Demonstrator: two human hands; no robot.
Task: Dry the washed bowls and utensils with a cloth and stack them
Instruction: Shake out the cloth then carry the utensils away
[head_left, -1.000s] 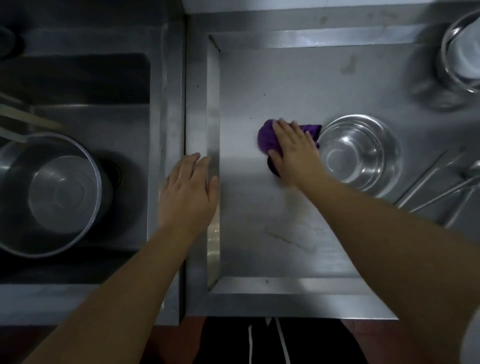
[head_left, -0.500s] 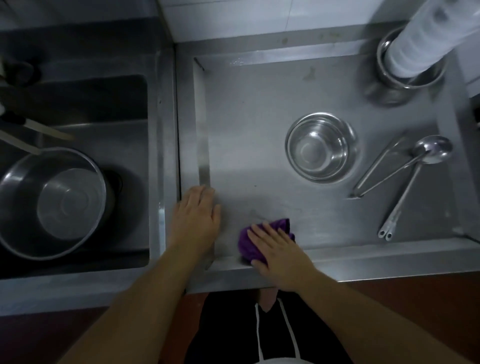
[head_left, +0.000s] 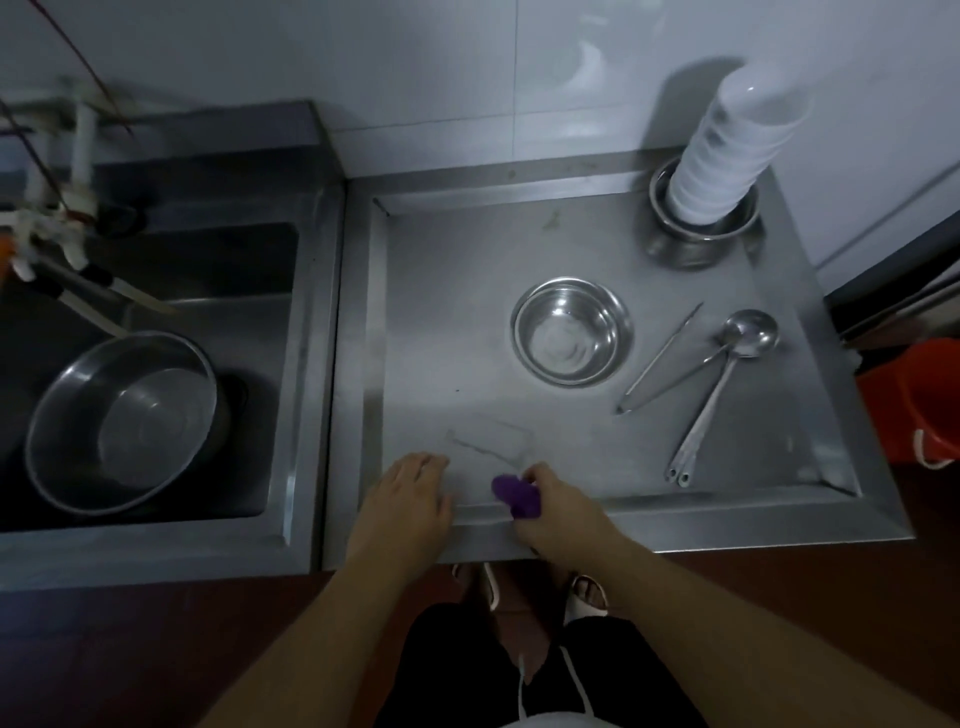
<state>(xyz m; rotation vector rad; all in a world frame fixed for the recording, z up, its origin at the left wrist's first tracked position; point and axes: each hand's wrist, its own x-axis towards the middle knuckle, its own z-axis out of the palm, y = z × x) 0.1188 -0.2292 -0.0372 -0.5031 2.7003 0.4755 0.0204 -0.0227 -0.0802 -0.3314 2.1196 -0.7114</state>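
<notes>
Head cam: right hand (head_left: 558, 512) is clutching the purple cloth (head_left: 514, 492) at bottom centre, bowl (head_left: 571, 331) straight up-frame from it; left hand (head_left: 410, 501) lies flat, farther away.

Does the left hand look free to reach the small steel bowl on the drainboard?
Probably yes: the left hand lies flat and empty on the drainboard's near edge, with bare steel between it and the bowl.

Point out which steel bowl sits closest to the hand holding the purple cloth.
The small round steel bowl alone on the draining tray, beside the tongs. The large basin in the sink lies farther from the right hand.
</notes>
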